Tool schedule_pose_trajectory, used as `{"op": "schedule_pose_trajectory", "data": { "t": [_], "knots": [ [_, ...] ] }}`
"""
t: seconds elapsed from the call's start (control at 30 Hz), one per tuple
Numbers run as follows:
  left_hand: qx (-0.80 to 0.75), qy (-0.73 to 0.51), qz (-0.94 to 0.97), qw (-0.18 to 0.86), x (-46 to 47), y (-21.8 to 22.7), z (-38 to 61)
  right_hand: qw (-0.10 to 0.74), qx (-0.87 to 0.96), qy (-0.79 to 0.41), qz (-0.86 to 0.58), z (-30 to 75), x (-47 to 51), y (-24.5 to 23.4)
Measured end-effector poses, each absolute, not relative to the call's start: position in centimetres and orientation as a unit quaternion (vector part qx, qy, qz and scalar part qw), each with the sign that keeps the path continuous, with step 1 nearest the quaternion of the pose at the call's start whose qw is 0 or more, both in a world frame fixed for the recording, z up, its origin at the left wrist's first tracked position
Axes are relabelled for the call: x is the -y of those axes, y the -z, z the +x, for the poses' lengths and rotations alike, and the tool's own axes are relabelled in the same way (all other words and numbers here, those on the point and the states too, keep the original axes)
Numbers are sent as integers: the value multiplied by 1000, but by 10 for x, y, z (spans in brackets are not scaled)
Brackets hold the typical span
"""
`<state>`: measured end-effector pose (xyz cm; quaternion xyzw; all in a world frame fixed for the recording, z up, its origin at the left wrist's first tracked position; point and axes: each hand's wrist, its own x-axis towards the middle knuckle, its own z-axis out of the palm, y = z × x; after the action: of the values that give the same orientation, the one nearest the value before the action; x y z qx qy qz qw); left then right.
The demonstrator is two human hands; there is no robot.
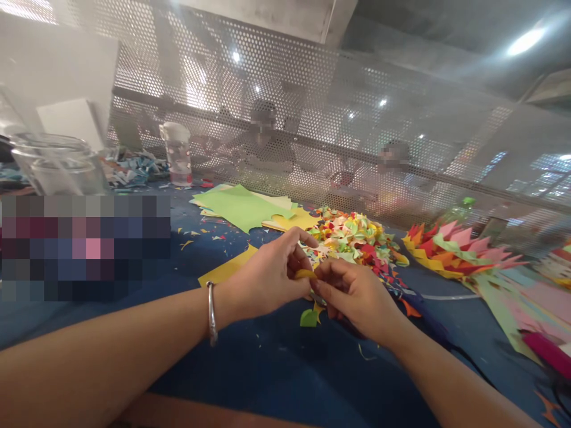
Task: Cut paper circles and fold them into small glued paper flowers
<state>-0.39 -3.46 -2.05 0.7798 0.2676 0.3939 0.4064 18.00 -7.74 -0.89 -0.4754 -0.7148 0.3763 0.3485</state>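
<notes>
Between my two hands is a small yellow paper piece (305,274), pinched from both sides by the fingertips. My left hand (272,276), with a silver bangle on its wrist, closes thumb and fingers on its left end. My right hand (359,297) grips the other end, its fingertips almost touching the left ones. A green paper piece (308,318) lies on the blue table just below the hands. To the left, a sheet of yellow paper (229,266) is partly covered by my left hand. A heap of colourful cut paper pieces (352,232) rises just behind my hands.
Stacked green paper sheets (243,205) lie beyond my left hand. At right stand folded pointed paper strips (464,249). A glass jar (62,163) and a white-lidded bottle (177,153) are at left. A perforated metal screen (307,119) runs behind the table, with people beyond it.
</notes>
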Motion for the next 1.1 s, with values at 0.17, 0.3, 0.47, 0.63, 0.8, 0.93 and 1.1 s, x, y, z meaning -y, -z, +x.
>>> {"op": "schedule_pose_trajectory", "data": {
  "t": [0.17,0.3,0.47,0.63,0.8,0.93,1.1],
  "knots": [
    [-279,-360,807,375,36,16,-6,331,717,-379,-482,176,78,10],
    [-292,-336,820,360,34,15,-11,321,725,-370,-485,176,78,11],
    [-323,-306,831,333,30,11,-19,308,728,-356,-498,181,76,11],
    [-318,-298,843,315,36,2,-17,304,729,-356,-499,183,76,10],
    [-310,-272,849,329,40,1,-13,288,728,-367,-503,182,78,9],
    [-301,-281,860,302,39,3,-13,286,726,-366,-508,182,79,10],
    [-304,-263,866,297,39,2,-16,272,740,-352,-505,182,78,12]
  ]
}}
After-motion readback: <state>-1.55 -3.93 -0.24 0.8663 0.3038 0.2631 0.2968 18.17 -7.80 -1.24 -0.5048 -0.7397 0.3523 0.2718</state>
